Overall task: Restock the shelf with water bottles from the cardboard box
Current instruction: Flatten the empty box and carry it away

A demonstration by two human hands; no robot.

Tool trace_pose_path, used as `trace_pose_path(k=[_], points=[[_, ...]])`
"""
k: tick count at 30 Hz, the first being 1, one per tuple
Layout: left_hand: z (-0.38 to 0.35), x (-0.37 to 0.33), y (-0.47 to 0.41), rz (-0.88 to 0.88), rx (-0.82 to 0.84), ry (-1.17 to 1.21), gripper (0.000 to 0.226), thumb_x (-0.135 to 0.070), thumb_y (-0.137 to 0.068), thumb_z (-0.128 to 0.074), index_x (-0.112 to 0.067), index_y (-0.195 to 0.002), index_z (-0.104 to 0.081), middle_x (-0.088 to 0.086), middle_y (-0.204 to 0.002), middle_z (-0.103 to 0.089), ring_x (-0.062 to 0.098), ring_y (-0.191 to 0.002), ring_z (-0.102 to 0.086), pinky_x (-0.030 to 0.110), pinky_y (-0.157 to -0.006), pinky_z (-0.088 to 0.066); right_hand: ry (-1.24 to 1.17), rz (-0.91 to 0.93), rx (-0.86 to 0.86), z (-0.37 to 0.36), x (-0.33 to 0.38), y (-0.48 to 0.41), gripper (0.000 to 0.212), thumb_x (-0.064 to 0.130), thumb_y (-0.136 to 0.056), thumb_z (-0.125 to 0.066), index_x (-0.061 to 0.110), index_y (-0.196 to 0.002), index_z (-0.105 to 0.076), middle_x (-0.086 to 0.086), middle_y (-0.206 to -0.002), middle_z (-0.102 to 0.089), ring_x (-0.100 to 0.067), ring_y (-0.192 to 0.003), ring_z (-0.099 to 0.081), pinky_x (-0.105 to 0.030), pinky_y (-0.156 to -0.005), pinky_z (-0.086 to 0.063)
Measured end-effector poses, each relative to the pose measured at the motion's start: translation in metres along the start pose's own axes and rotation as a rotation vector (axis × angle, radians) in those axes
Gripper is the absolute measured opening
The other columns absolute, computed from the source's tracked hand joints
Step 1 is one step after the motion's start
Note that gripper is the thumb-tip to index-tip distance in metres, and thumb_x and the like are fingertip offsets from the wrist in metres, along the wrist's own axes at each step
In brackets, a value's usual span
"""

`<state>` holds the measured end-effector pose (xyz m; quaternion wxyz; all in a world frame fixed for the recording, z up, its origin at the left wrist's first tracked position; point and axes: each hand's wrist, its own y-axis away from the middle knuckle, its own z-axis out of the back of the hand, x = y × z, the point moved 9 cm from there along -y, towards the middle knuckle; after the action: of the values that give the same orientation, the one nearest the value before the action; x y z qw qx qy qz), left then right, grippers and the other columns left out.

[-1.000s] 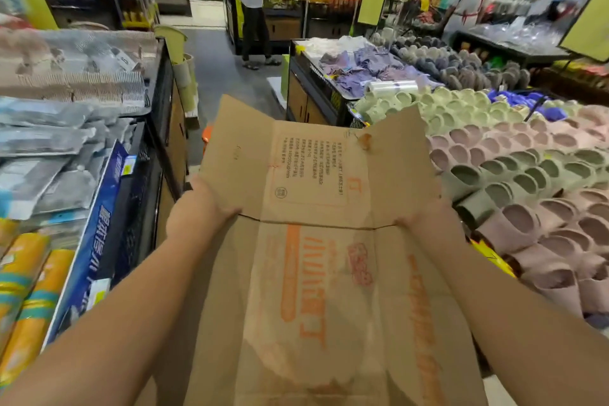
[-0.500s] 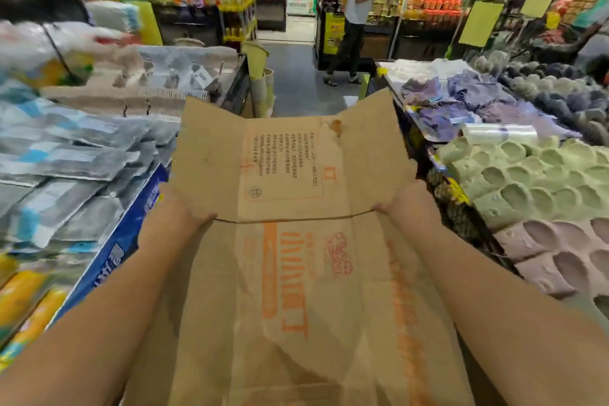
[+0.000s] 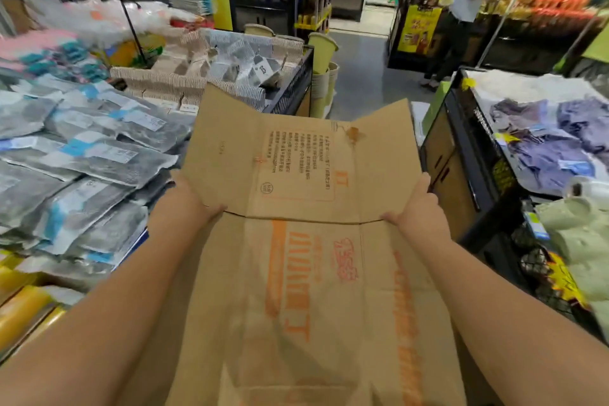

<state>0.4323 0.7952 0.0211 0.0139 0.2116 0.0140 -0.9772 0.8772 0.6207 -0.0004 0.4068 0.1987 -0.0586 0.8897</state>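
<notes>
Cardboard box [image 3: 296,241], flattened, lying out in front of person, orange print facing up. Left hand [image 3: 184,204] gripping box's left edge at fold line. Right hand [image 3: 418,211] clamping box's right edge at same fold. Packaged goods [image 3: 82,158] sitting left of box; folded purple garments [image 3: 553,138] lying right of box.

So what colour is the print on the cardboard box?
Orange, on plain brown cardboard box; head view shows it.
</notes>
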Motion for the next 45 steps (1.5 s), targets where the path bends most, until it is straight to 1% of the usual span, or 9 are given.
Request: trace_pose_path(k=[8,14,19,22,28,31,35,39,45], points=[[-0.04,-0.079,-0.13,-0.226,0.079,-0.025,0.097,-0.052,-0.077,-0.081,-0.001,-0.139,-0.026,0.024,-0.115,-0.063,0.043,-0.106,-0.063,0.044,-0.076,-0.047,0.001,-0.197,-0.065,-0.016,0.007,-0.058,0.119,0.043,-0.08,-0.083,0.022,-0.155,0.007,-0.024,-0.137,-0.043,-0.045,-0.112,-0.057,-0.047,-0.076,-0.047],[-0.08,-0.103,-0.191,-0.256,0.115,-0.054,0.117,-0.054,-0.072,-0.084,0.006,-0.147,-0.017,0.029,-0.126,-0.057,0.046,-0.113,-0.059,0.053,-0.089,-0.051,0.019,-0.23,-0.086,-0.01,0.024,-0.101,0.116,0.037,-0.077,-0.086,0.021,-0.154,0.0,-0.025,-0.134,-0.045,-0.045,-0.111,-0.057,-0.044,-0.072,-0.042],[-0.111,-0.145,-0.204,-0.316,0.116,-0.101,0.125,-0.061,-0.074,-0.079,0.006,-0.15,-0.006,0.031,-0.115,-0.061,0.046,-0.104,-0.063,0.05,-0.08,-0.055,0.016,-0.285,-0.051,-0.018,0.0,-0.133,0.122,0.039,-0.08,-0.082,0.019,-0.158,0.011,-0.025,-0.143,-0.039,-0.045,-0.119,-0.053,-0.051,-0.085,-0.047],[-0.133,-0.169,-0.202,-0.304,0.126,-0.148,0.129,-0.062,-0.076,-0.077,0.006,-0.152,0.002,0.031,-0.115,-0.061,0.045,-0.103,-0.063,0.048,-0.077,-0.052,0.007,-0.286,-0.026,-0.017,-0.02,-0.157,0.122,0.037,-0.08,-0.083,0.02,-0.157,0.01,-0.024,-0.142,-0.039,-0.045,-0.119,-0.052,-0.051,-0.081,-0.044],[-0.165,-0.169,-0.201,-0.189,0.101,-0.146,0.118,-0.056,-0.073,-0.081,0.003,-0.147,-0.011,0.031,-0.11,-0.062,0.047,-0.095,-0.064,0.046,-0.069,-0.05,-0.009,-0.168,0.003,-0.028,-0.03,-0.219,0.118,0.041,-0.075,-0.086,0.025,-0.154,-0.001,-0.018,-0.132,-0.046,-0.042,-0.105,-0.06,-0.045,-0.07,-0.044],[-0.165,-0.172,-0.212,-0.172,0.088,-0.101,0.1,-0.053,-0.07,-0.085,0.001,-0.131,-0.026,0.027,-0.102,-0.062,0.046,-0.088,-0.063,0.051,-0.069,-0.054,0.009,-0.132,0.052,-0.044,-0.03,-0.246,0.123,0.045,-0.078,-0.083,0.026,-0.157,0.009,-0.015,-0.132,-0.044,-0.038,-0.105,-0.059,-0.042,-0.067,-0.044],[-0.171,-0.183,-0.229,-0.199,0.072,-0.109,0.081,-0.051,-0.069,-0.087,-0.009,-0.108,-0.03,0.024,-0.093,-0.061,0.043,-0.082,-0.063,0.045,-0.06,-0.047,0.023,-0.132,0.094,-0.063,-0.031,-0.275,0.126,0.047,-0.078,-0.083,0.022,-0.158,0.012,-0.015,-0.14,-0.04,-0.037,-0.115,-0.056,-0.043,-0.074,-0.046],[-0.213,-0.179,-0.256,-0.2,0.122,-0.128,0.082,-0.058,-0.067,-0.084,-0.014,-0.105,-0.026,0.022,-0.09,-0.06,0.043,-0.08,-0.062,0.047,-0.061,-0.05,0.068,-0.154,0.097,-0.098,-0.033,-0.296,0.127,0.051,-0.074,-0.084,0.021,-0.157,0.008,-0.016,-0.149,-0.038,-0.038,-0.121,-0.055,-0.048,-0.086,-0.052],[-0.361,-0.122,-0.29,-0.189,0.242,-0.138,0.083,-0.062,-0.071,-0.08,-0.015,-0.112,-0.026,0.01,-0.078,-0.055,0.034,-0.062,-0.058,0.041,-0.053,-0.052,-0.003,-0.261,0.137,-0.235,-0.075,-0.317,0.113,0.042,-0.071,-0.09,0.033,-0.147,-0.007,-0.014,-0.128,-0.051,-0.035,-0.101,-0.06,-0.043,-0.07,-0.046]])
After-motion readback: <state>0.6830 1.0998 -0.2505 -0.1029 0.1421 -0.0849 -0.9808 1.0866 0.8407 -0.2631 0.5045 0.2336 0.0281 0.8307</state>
